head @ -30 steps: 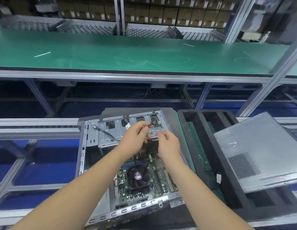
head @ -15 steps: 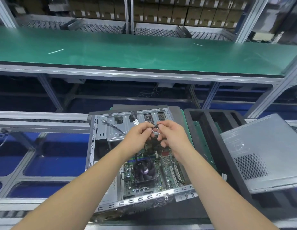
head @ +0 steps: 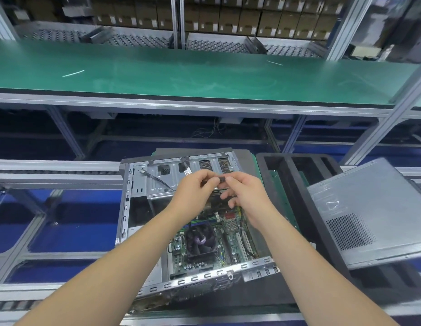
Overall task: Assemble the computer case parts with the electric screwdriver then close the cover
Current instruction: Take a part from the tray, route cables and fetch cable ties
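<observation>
forearms reach in from the near edge, over the open computer case that lies on its side on the conveyor line. inside the case, toward its near end, sits the green motherboard with a dark cooler fan on it; toward the far end is a metal drive cage with a thin black cable draped across it. left hand and right hand meet above the middle of the case, each with fingertips curled round a small black connector pinched between them; a dark wire runs down from the right hand toward the board. just right of the case stands a black foam tray with green boards in its slots. the grey cover lies tilted across the tray's right side, vent holes facing up. farther off, a long green bench spans the width, and behind it shelves hold rows of brown cartons.
</observation>
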Motion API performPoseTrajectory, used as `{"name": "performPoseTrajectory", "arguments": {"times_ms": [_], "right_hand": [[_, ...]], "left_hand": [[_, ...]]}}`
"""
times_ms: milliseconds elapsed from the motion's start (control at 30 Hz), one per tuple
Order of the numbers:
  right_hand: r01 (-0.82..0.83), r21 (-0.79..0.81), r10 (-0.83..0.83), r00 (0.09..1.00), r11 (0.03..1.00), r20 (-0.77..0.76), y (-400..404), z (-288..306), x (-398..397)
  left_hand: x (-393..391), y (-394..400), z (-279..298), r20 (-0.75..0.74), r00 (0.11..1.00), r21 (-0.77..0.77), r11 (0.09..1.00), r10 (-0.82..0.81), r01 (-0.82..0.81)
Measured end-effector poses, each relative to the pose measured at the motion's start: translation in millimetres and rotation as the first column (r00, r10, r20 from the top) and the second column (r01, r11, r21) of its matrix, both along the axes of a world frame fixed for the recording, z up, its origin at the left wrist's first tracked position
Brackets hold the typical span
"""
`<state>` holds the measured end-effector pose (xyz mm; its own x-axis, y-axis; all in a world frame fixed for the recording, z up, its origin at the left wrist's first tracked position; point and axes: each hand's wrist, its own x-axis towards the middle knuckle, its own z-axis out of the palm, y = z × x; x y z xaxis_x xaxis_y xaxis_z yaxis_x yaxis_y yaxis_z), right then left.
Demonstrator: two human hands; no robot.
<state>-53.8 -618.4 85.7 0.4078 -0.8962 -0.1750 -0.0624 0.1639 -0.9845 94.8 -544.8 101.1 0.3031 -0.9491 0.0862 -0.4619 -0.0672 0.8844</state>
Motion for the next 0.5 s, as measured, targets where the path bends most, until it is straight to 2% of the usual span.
{"name": "performPoseTrajectory", "arguments": {"times_ms": [100, 167, 233, 300, 367, 500], "right_hand": [[-0.029, -0.074, 0.011, 0.973, 0.997, -0.229, -2, -10, -2], [-0.175, -0.099, 0.114, 0.888, 0.98, -0.445, 0, -21, -5], [-0.357, -0.123, 0.207, 0.754, 0.926, -0.623, 7, -33, -4], [-0.482, -0.174, 0.219, 0.652, 0.859, -0.726, 17, -43, 1], [-0.596, -0.189, 0.233, 0.558, 0.78, -0.797, 27, -50, 10], [-0.707, -0.09, 0.199, 0.316, 0.701, -0.928, 36, -57, 16]], "left_hand": [[15, 17, -7, 0.163, 0.984, 0.167, 0.981, 0.073, -0.101], [31, 38, -21, 0.123, 0.989, 0.341, 0.932, 0.085, -0.122], [41, 56, -31, 0.044, 0.994, 0.484, 0.868, 0.099, -0.108], [43, 59, -38, 0.061, 0.994, 0.513, 0.851, 0.094, -0.112], [38, 51, -41, 0.168, 0.985, 0.497, 0.86, 0.041, -0.12], [26, 28, -55, 0.276, 0.961, 0.479, 0.866, 0.009, -0.146]]}}
